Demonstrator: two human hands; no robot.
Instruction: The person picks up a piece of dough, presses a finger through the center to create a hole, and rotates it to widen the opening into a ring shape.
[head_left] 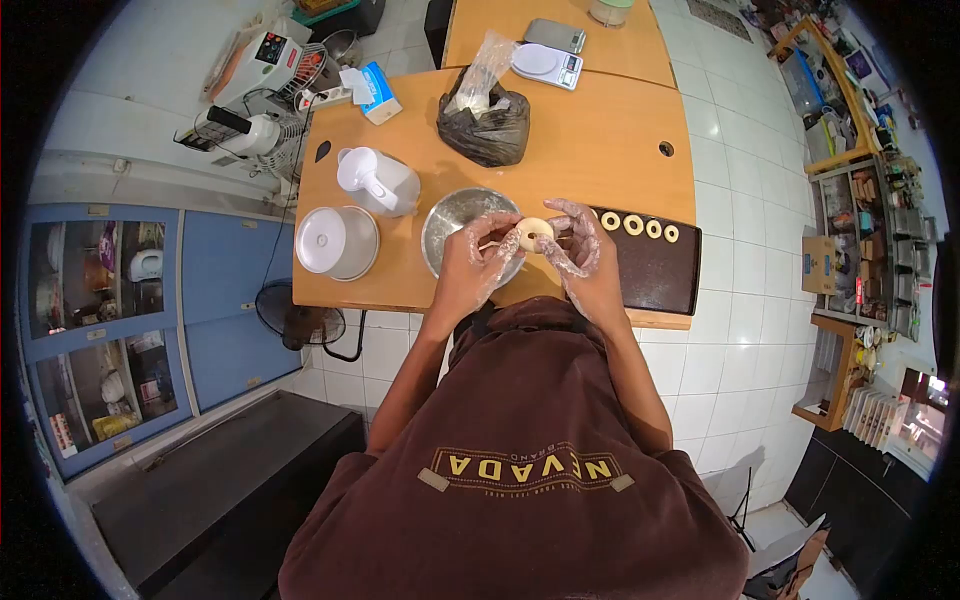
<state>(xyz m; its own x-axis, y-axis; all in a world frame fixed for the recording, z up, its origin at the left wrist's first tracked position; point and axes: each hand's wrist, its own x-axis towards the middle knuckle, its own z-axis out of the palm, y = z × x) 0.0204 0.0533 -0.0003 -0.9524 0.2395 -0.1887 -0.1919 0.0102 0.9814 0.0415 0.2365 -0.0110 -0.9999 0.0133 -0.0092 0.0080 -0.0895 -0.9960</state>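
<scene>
While the view is taken from above the head, a brown shirt point(520, 470) fills the near foreground, and both forearms are extended to the near edge of the wooden table point(600, 140). A ring of pale dough point(536, 233) is held just above that near edge, between a steel bowl point(462, 222) and a dark tray point(655, 270). The left hand point(482, 252), covered in thin clear plastic, is curled with fingertips pinching the ring's left side; the right hand point(580, 243), likewise covered, is curled and pinches the right side. Four finished rings point(640, 225) are laid in a row along the tray's far edge. A white lidded container point(336, 242) is set toward the near left corner, a white jug point(375, 180) just behind it. Farther back, a dark plastic bag point(485, 125) stands near the middle, a small box point(378, 92) lies at the far left corner, and two scales point(548, 50) rest at the far edge and on the adjoining table. Risk noted: the ring is judged soft, so uneven pull from either pinch could thin or tear it; loose plastic could stick to the dough and distort the hole; the ring could be dropped past the near edge, since it is held close above it.
</scene>
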